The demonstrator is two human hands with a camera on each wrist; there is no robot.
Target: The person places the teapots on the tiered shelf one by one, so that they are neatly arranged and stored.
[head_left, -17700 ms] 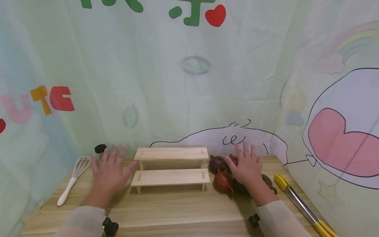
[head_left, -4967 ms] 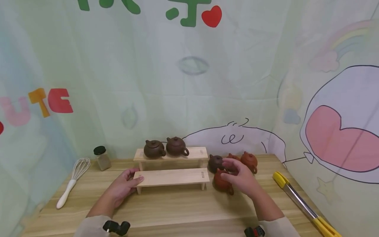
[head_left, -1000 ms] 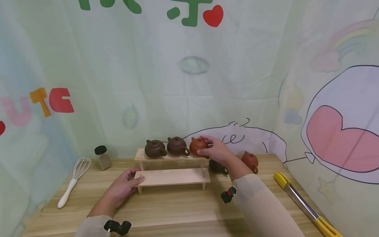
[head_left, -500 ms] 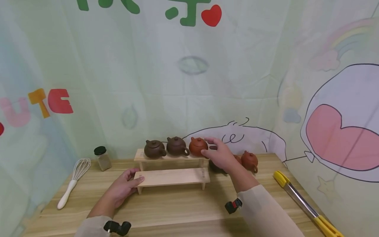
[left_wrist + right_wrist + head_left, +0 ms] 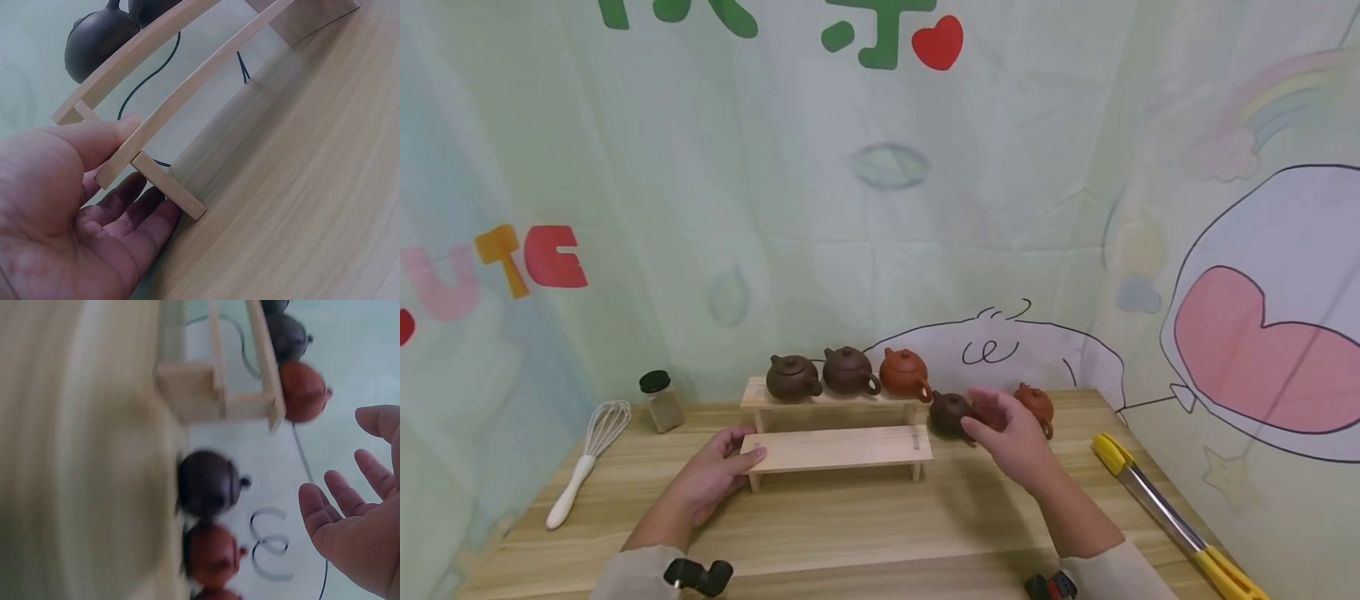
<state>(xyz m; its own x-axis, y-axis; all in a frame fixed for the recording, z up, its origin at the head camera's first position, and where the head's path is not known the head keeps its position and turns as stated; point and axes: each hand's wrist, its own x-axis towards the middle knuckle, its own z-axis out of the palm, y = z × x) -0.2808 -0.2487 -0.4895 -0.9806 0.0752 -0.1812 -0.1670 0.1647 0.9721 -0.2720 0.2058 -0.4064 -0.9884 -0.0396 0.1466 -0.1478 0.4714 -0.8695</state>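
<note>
My left hand point(image 5: 707, 475) grips the left end of the lower wooden shelf point(image 5: 838, 447), thumb on top and fingers curled beneath, by the leg. On the upper shelf point(image 5: 756, 391) stand two dark brown teapots point(image 5: 793, 378) and, at its right end, a reddish-brown teapot point(image 5: 903, 372). My right hand point(image 5: 1018, 446) holds nothing; its fingers are spread and relaxed above the teapots on the table. Those are a dark teapot point(image 5: 950, 414), a red teapot point(image 5: 212, 555) mostly hidden behind the hand in the head view, and another red teapot point(image 5: 1036, 405).
A white-handled whisk point(image 5: 589, 458) lies at the left beside a black-lidded jar point(image 5: 662, 402). Yellow-ended tongs point(image 5: 1172, 517) lie along the table's right side. A printed cloth point(image 5: 880, 275) hangs behind the wooden table point(image 5: 835, 533).
The right hand has let go of the reddish-brown teapot on the upper shelf and moved right, over the table teapots. Earlier that shelf bore nothing, then two dark teapots. The left hand keeps its grip.
</note>
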